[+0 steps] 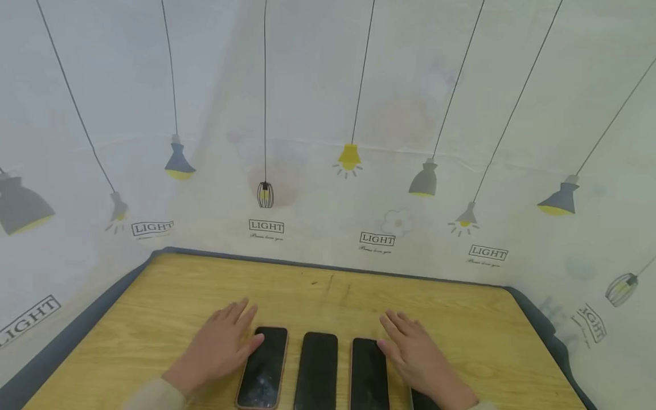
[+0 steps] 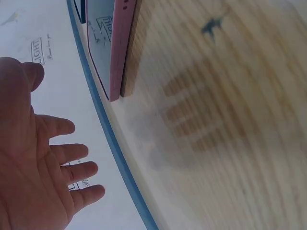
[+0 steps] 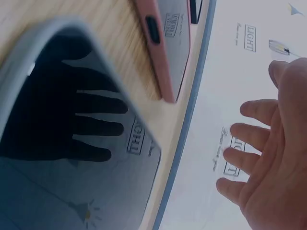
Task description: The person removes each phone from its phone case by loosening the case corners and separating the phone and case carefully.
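Several smartphones lie side by side, screens dark and facing up. My left hand (image 1: 217, 348) is held flat with straight fingers beside the leftmost phone (image 1: 263, 370), which has a pink case; the thumb overlaps its screen in the head view. Next to it lies a black phone (image 1: 316, 370), then another pink-edged phone (image 1: 369, 373). My right hand (image 1: 416, 357) is also spread flat, its thumb tip over that phone's upper right corner. Below the right forearm, a further phone (image 1: 422, 401) is mostly hidden. The right wrist view shows a grey-cased phone (image 3: 120, 187) mirroring the hand.
The wooden tabletop (image 1: 205, 285) has a blue-grey edge (image 1: 307, 265). Behind and around it hangs a pale sheet (image 1: 307, 102) printed with lamps and the word LIGHT. Small dark marks (image 1: 314, 282) show on the wood.
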A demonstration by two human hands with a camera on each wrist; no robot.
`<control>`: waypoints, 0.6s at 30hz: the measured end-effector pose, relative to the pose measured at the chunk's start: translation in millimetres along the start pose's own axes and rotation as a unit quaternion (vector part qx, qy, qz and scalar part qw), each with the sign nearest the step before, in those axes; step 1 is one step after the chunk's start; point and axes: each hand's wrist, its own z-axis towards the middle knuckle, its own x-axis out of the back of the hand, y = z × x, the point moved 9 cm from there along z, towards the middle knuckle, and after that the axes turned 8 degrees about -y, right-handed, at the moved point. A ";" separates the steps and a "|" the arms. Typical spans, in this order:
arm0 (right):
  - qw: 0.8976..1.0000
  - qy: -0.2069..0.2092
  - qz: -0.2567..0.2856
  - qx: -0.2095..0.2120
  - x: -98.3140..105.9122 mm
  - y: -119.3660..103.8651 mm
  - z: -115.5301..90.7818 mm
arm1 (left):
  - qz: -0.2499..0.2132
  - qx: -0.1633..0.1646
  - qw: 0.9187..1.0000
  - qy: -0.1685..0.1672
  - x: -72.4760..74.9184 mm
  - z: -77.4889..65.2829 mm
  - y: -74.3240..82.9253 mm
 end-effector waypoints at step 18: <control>0.995 -0.005 0.099 -0.013 -8.1 -22.8 14.1 | -0.040 0.059 0.995 -0.069 -27.1 -2.5 18.9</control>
